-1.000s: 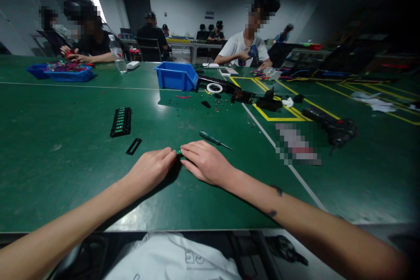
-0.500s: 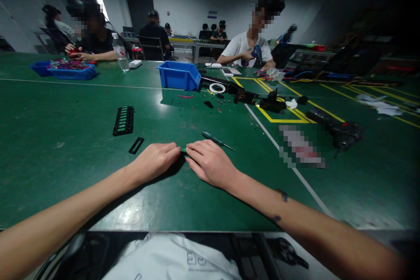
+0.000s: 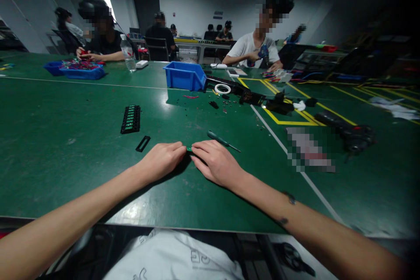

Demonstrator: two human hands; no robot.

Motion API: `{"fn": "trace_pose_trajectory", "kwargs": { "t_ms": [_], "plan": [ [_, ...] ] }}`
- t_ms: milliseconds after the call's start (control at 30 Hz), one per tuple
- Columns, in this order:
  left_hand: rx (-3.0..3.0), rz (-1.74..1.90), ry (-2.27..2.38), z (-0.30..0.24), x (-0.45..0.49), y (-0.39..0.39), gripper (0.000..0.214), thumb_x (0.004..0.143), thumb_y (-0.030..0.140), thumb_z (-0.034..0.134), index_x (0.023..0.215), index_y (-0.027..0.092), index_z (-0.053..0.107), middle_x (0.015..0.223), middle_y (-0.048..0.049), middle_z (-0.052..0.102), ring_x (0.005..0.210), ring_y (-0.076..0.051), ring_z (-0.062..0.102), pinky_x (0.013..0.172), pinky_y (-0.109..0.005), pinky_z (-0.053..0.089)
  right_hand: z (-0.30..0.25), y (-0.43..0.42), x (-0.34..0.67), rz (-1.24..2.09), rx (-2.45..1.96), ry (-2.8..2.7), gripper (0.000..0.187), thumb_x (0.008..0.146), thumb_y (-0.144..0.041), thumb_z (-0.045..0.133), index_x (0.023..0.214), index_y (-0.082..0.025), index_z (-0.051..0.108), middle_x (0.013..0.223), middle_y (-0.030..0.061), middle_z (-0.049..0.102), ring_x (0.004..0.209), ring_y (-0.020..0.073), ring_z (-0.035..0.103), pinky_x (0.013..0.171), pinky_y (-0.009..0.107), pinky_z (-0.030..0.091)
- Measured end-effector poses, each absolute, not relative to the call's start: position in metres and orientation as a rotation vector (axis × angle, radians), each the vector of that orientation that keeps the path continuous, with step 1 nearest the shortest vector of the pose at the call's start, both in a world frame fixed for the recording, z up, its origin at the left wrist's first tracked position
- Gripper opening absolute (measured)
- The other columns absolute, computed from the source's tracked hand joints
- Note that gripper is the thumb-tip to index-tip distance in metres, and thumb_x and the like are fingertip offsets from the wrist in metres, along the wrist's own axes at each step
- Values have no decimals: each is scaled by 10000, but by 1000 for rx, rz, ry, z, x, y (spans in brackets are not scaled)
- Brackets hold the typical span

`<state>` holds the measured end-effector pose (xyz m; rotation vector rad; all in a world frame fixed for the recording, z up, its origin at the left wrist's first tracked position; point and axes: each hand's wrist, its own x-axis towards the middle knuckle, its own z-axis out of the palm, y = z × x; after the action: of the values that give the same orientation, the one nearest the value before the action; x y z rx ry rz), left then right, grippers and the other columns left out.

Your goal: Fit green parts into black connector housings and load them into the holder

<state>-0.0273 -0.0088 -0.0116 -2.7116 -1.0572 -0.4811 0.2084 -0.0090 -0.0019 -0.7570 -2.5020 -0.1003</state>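
A small green circuit board (image 3: 189,149) shows between my fingertips, mostly covered by them. My left hand (image 3: 167,156) is closed on its left end, and my right hand (image 3: 216,162) grips its right end with the fingers bent over it. Both hands rest low over the green table. Just beyond my right hand lies a dark green screwdriver (image 3: 223,141), its shaft pointing right. Left of my left hand is an empty black rectangular frame (image 3: 143,143). Farther back sits a row of black frames holding green boards (image 3: 130,119).
A blue bin (image 3: 184,76) stands mid-table, with a white tape ring (image 3: 222,89) and small loose parts near it. At right lies a black power tool (image 3: 356,138). A water bottle (image 3: 127,54) and a blue tray of wires (image 3: 82,71) stand far left. Co-workers sit across the table.
The whole view has shifted slightly, so things appear a little farther right. Both hands keep the same hold on the green board.
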Motion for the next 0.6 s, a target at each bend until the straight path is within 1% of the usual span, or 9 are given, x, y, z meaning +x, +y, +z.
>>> {"fn": "trace_pose_trajectory", "kwargs": {
  "t_ms": [267,433,533,600],
  "plan": [
    [-2709,-520,-1059,-14,-29,-7,237,1063,216,414,1015,159,639,825,-26,607,704,-138,598,611,-239,437,2,-7,211,5,-825,-2504,236,1016,-233,554,1186,-142,690,1185,132,706,1109,264,652,973,445,528],
    [-2788,-761,-1144,-12,-31,-6,196,1044,256,497,1153,173,636,940,-47,645,790,-138,627,685,-240,482,0,-7,211,38,-832,-2477,230,1010,-235,560,1185,-152,685,1198,128,700,1114,267,652,983,449,528],
    [-2858,-851,-1193,-10,-31,-5,266,1024,308,555,1235,160,618,972,-61,635,790,-142,614,695,-248,486,0,-6,211,52,-832,-2448,235,1007,-236,564,1195,-155,680,1209,129,700,1115,270,655,992,451,525],
    [-2897,-879,-1219,-7,-30,-4,288,1016,332,572,1241,160,626,974,-63,622,794,-146,607,701,-254,488,1,-5,213,53,-846,-2412,237,1003,-240,573,1200,-160,677,1220,128,699,1116,270,656,1000,452,519]
  ]
}}
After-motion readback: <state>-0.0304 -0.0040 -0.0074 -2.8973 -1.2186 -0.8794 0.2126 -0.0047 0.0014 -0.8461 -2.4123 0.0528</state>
